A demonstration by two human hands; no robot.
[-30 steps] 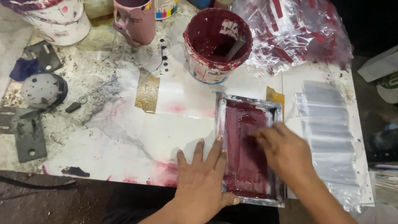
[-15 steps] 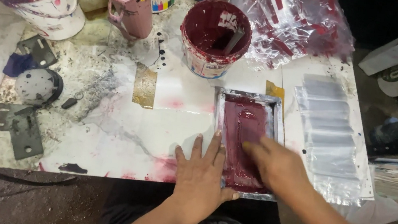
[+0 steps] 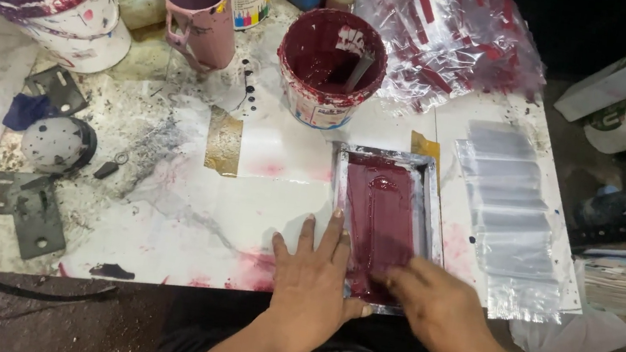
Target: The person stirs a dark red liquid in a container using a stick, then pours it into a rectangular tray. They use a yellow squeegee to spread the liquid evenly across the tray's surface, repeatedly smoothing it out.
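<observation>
Left hand (image 3: 314, 280) flat — steadying screen frame (image 3: 385, 218), right hand (image 3: 437, 301) blurred on it

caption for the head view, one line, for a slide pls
Left hand steadies a small metal-framed screen coated in dark red ink on a stained table while the right hand rests on its near end.
</observation>
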